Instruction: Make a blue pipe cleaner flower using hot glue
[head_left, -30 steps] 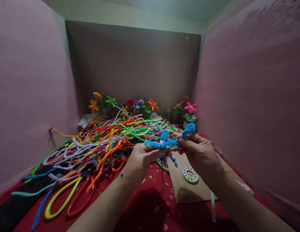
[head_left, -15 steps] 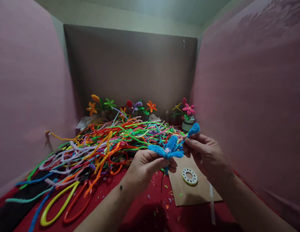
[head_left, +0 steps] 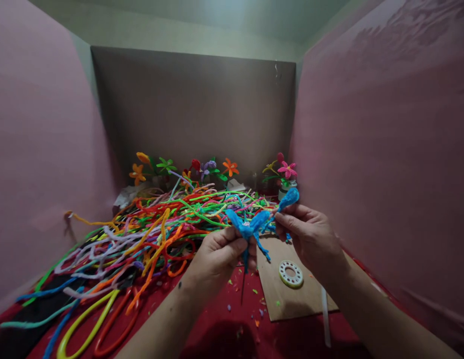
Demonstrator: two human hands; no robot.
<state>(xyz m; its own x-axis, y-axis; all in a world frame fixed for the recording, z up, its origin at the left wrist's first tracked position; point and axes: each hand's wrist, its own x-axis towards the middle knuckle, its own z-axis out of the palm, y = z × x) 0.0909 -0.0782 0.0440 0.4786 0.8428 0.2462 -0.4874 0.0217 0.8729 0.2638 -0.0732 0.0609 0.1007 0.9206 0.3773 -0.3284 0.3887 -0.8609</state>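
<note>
My left hand (head_left: 225,253) pinches the base of a blue pipe-cleaner flower (head_left: 250,225). Pale beads show at the flower's centre, and a thin dark wire stem (head_left: 242,289) hangs below my fingers. In my right hand (head_left: 307,227), thumb and fingers are closed on a separate-looking blue pipe-cleaner petal (head_left: 289,198), its rounded loop pointing up. The petal's lower end is close to the flower; whether they touch I cannot tell. Both hands are held above the front of the table.
A large heap of coloured pipe cleaners (head_left: 172,214) covers the left and middle. Yellow-handled (head_left: 86,324) and red-handled (head_left: 119,319) tools lie in front. A tape roll (head_left: 291,273) rests on a brown board (head_left: 280,304), beside a clear strip (head_left: 325,319). Finished flowers (head_left: 230,167) stand behind.
The blue flower has tilted in my left hand, so its petals now point upward and more of the dark stem shows. My right hand still holds the petal. The view has shifted slightly.
</note>
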